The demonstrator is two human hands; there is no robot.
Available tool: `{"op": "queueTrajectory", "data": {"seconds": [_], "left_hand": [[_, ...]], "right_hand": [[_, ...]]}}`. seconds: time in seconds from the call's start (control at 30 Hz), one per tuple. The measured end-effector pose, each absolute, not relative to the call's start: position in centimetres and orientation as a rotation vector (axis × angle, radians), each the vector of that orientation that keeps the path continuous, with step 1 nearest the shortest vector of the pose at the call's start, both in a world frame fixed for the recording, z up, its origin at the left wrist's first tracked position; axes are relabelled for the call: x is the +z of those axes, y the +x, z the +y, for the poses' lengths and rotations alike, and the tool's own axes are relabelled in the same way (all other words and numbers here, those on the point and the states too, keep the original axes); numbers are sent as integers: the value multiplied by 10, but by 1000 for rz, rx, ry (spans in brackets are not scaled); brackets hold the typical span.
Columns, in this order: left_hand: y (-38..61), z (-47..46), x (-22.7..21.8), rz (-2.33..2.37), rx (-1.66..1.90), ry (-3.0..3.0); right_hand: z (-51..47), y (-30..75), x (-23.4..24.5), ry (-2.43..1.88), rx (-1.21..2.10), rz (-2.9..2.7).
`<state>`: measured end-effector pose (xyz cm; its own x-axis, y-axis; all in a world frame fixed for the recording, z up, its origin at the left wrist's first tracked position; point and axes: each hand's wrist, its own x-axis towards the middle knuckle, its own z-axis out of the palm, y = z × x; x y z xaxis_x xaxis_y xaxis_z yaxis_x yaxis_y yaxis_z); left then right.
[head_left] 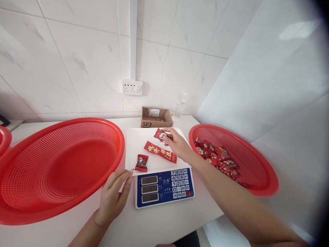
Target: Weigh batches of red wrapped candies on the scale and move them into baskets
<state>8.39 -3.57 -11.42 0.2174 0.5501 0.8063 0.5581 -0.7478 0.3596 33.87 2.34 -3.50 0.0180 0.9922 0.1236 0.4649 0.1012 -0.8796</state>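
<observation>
A digital scale (164, 187) with a white weighing pan (138, 144) stands on the white table. On the pan lie a long red snack packet (160, 151) and a small red candy packet (141, 163). My right hand (177, 144) reaches over the pan's far right and pinches a red snack packet (161, 134) just above it. Beside the scale's front left corner, my left hand (113, 197) rests on the table with fingers stretched out, holding nothing.
A large empty red basket (59, 164) sits left of the scale. A smaller red basket (259, 171) holding several red snack packets is on the right. A cardboard box (156, 118) and a clear bottle (180, 107) stand by the tiled wall.
</observation>
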Motion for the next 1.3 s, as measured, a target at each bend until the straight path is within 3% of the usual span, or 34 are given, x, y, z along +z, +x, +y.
{"op": "queueTrajectory", "data": {"seconds": [0.23,0.4,0.67,0.87,1.17,1.3], "left_hand": [[85,-35,-116,-1095,-1573,-2470],[86,-35,-113,-1073,-1506,-2478],[88,-35,-122,-1045,-1155,-2638],[87,-34,-124,-1104,-954,-2701],[83,-37,-119,-875,-1416,-2709],[79,-41,-116,-679,-1683,-2610]], "right_hand": [[-8,332,-28,-1561,745,-1803],[-24,346,-31,-1707,407,-1865],[-41,341,-51,-1890,405,-2127],[-39,323,-52,-2046,135,-2195],[-49,371,-37,-1907,56,-1898],[-55,436,-35,-2179,65,-1698]]}}
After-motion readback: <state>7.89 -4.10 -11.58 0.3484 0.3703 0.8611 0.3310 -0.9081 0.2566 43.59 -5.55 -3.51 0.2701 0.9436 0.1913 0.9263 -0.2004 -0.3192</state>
